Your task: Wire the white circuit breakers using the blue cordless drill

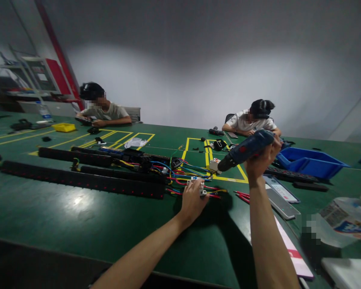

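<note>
My right hand [263,160] grips a dark blue cordless drill [246,149], raised above the table with its nose pointing left and down. My left hand [194,200] rests low over the table, its fingers closed around a small white block that looks like a circuit breaker [203,192]. Red, blue and yellow wires [177,192] run beside that hand from long black power strips [84,178] lying to the left. Another white block [215,164] stands just beyond the drill's nose. My left palm and the block's underside are hidden.
At the right are a blue bin [311,162], phones [281,190], red-tipped leads [243,196] and a plastic-wrapped pack [345,220]. Yellow tape [186,150] marks the green table. A yellow tray [63,127] sits far left. Two people [112,114] sit across the table.
</note>
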Available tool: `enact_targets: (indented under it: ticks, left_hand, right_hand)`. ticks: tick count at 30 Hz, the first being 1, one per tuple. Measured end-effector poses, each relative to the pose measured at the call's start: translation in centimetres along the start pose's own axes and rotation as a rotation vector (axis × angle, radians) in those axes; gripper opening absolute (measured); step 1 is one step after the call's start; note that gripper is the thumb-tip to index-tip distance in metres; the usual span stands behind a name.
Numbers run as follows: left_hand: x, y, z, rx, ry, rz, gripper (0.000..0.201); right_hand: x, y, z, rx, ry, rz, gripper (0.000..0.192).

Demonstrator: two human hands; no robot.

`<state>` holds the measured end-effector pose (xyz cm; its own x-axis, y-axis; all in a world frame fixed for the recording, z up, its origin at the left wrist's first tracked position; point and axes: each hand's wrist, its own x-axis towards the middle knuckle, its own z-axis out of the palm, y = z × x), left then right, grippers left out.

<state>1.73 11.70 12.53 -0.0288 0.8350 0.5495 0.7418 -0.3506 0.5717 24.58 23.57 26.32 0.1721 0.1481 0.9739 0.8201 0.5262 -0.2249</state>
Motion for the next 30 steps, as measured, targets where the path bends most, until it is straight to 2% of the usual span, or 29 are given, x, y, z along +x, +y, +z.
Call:
enact_targets:
  ticks: [3, 8, 14, 20, 24, 30]
  left_hand:
    - [0.0, 0.2, -0.4, 0.004, -0.021, 0.018, 0.039]
    - [0.0, 0.3, -0.5, 0.001, -0.013, -0.001, 0.033]
    - [0.0, 0.1, 0.0, 0.014, -0.007, 0.008, 0.03]
    - [0.1, 0.1, 0.0, 0.048, -0.044, 0.013, 0.031]
    - [0.2, 0.2, -0.2, 0.056, -0.049, 0.024, 0.025]
    - [0.2, 0.0, 0.1, 0.08, -0.054, 0.009, 0.028]
  right_hand:
    - [0.7, -0.5, -0.1, 0.001, -0.019, -0.141, 0.046]
    - [1.0, -1.9, 0.2, 0.025, -0.094, -0.189, 0.042]
    - [0.9, -2.6, 1.0, 0.069, -0.171, -0.255, 0.047]
    - [0.3, -2.8, 1.8, 0.121, -0.189, -0.282, 0.052]
    - [0.0, -3.0, 2.0, 0.134, -0.217, -0.279, 0.05]
    - [0.1, -3.4, 1.9, 0.129, -0.249, -0.291, 0.051]
